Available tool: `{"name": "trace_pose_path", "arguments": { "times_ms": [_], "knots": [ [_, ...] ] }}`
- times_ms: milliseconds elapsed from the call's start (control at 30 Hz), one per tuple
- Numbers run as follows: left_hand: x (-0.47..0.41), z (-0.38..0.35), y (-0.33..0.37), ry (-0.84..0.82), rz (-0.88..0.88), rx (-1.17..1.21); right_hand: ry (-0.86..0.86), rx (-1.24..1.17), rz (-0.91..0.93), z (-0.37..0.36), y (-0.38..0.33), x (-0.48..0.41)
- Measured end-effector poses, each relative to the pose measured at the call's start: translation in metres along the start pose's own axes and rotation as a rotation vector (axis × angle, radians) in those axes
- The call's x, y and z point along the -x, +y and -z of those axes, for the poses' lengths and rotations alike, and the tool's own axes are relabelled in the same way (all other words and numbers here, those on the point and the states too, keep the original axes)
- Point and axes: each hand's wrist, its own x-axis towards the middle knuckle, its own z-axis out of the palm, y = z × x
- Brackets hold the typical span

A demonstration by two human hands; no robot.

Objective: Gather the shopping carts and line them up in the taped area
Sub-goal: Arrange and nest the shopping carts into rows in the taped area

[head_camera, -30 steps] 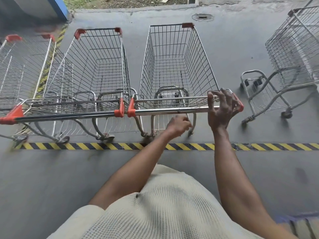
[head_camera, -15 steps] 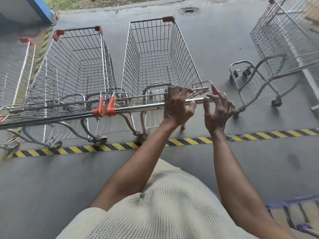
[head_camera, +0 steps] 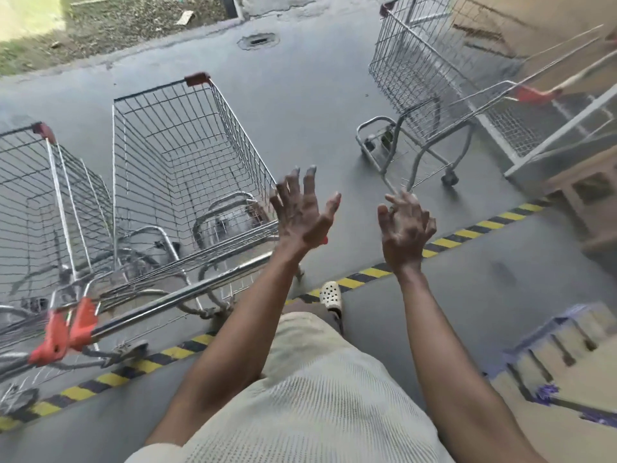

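- The left hand (head_camera: 302,212) is raised with its fingers straight and spread wide, gripping nothing. It shows over the right end of the handle bar (head_camera: 187,295) of the middle cart (head_camera: 180,155).
- The right hand (head_camera: 405,228) is up just to the right of it, fingers splayed and slightly bent, also holding nothing, with grey concrete floor (head_camera: 300,105) behind it.
- The middle cart stands just on the far side of the yellow-and-black tape line (head_camera: 444,242), basket pointing away and rear wheels close to the tape.
- A left cart (head_camera: 40,202) stands beside it on the same side of the tape. The red end caps (head_camera: 66,332) of their handles are nearly touching.
- A third cart (head_camera: 424,71) stands well apart at the far right, beyond the tape and turned at an angle.
- A pale perforated shoe (head_camera: 330,294) rests at the tape line between the two forearms.
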Motion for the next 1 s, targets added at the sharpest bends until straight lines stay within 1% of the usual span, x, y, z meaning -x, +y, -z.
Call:
{"name": "trace_pose_path", "arguments": {
  "times_ms": [67, 233, 367, 567, 633, 800, 867, 1000],
  "knots": [
    [-0.027, -0.015, 0.019, 0.0, -0.022, 0.0, 0.007, 0.033, 0.015, 0.003, 0.015, -0.027],
    [-0.088, -0.05, 0.08, -0.07, -0.079, 0.005, -0.056, 0.144, 0.045, 0.017, 0.053, -0.101],
    [-0.128, -0.077, 0.126, -0.151, -0.128, -0.001, -0.009, 0.185, 0.022, 0.031, 0.073, -0.155],
    [-0.168, -0.111, 0.188, -0.199, -0.222, 0.011, 0.021, 0.205, -0.001, 0.053, 0.111, -0.229],
    [-0.182, -0.125, 0.213, -0.212, -0.239, 0.017, 0.051, 0.199, -0.022, 0.063, 0.125, -0.257],
    [-0.209, -0.161, 0.289, -0.213, -0.315, 0.049, 0.175, 0.094, -0.051, 0.095, 0.174, -0.332],
    [-0.224, -0.18, 0.329, -0.212, -0.341, 0.044, 0.171, 0.084, -0.075, 0.108, 0.204, -0.366],
    [-0.253, -0.22, 0.416, -0.207, -0.352, 0.067, 0.085, 0.034, -0.081, 0.127, 0.27, -0.428]
  ]
}}
